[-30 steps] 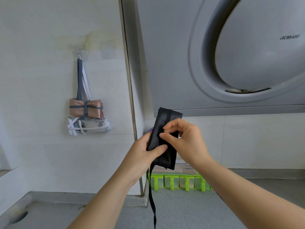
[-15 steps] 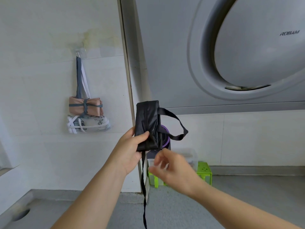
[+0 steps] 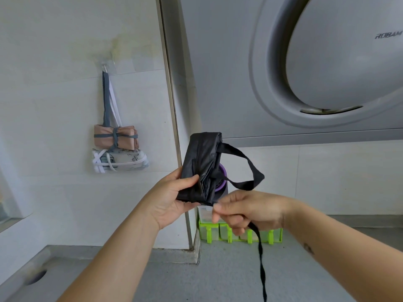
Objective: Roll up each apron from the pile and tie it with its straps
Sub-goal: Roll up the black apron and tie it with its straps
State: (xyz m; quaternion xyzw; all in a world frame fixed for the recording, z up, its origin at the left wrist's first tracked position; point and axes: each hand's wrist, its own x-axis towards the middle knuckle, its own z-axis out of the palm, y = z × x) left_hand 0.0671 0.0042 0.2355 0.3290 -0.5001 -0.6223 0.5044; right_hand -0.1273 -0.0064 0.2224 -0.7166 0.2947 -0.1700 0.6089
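The left hand (image 3: pixel 172 199) holds a black rolled-up fabric apron (image 3: pixel 200 168) up in the air, in front of the corner where the white tiled wall (image 3: pixel 54 105) meets a metal trim strip. Its thumb lies across the front of the roll's lower part and its fingers curl behind and beneath it, so the bundle stands nearly upright, leaning a little to the left. A loop of black strap (image 3: pixel 246 168) leaves the upper right edge of the roll, swings out to the right and comes back to the middle of the bundle.

The right hand (image 3: pixel 250 211) sits just below and to the right of the roll, its fingers curled round a long black strap (image 3: pixel 260 258). That strap passes through the fist and hangs down loose towards the grey tabletop (image 3: pixel 152 275).

Behind the roll, a purple round object (image 3: pixel 222 179) is partly hidden. Below it, a bright green plastic container (image 3: pixel 239 233) stands on the tabletop against the wall. A large grey range hood (image 3: pixel 305 62) fills the upper right.

On the wall to the left, a small hook (image 3: pixel 105 67) carries two finished bundles: a tan rolled apron tied with grey straps (image 3: pixel 115 139), and directly under it, touching, a white patterned rolled apron tied with white straps (image 3: pixel 120 161).
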